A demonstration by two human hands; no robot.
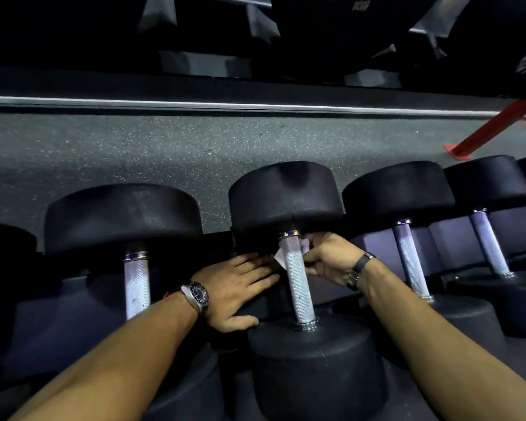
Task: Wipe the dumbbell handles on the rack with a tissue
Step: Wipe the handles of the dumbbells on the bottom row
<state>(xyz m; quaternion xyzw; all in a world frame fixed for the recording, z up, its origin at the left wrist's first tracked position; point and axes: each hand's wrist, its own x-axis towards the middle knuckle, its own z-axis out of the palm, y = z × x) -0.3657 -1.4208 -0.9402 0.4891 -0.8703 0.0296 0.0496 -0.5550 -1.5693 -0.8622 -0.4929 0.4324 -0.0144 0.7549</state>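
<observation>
The left hand lay flat with straight fingers, its fingertips at the left side of the central handle, where a corner of white tissue showed. The right hand had its fingers curled in beside the upper part of the same handle, pinching the crumpled tissue, which wrapped behind the bar and showed on both sides of it. A round dark-faced watch sat on the left wrist, and a dark-strapped band on the right.

The handle was a straight metal cylinder, finely knurled and pale silver, with polished rings at each end where it met the heads. It belonged to the middle dumbbell, whose round heads were matte black with a faintly pebbled rubber skin. More dumbbells of the same make lay side by side on the rack: one to the left, others to the right, each with a similar knurled bar. The rack's cradles were dark and smooth.

Beyond the rack lay a dark grey rubber floor flecked with pale specks, crossed by a bright light strip. A red metal frame leg angled down at the right, and dim shapes stood in the dark background.
</observation>
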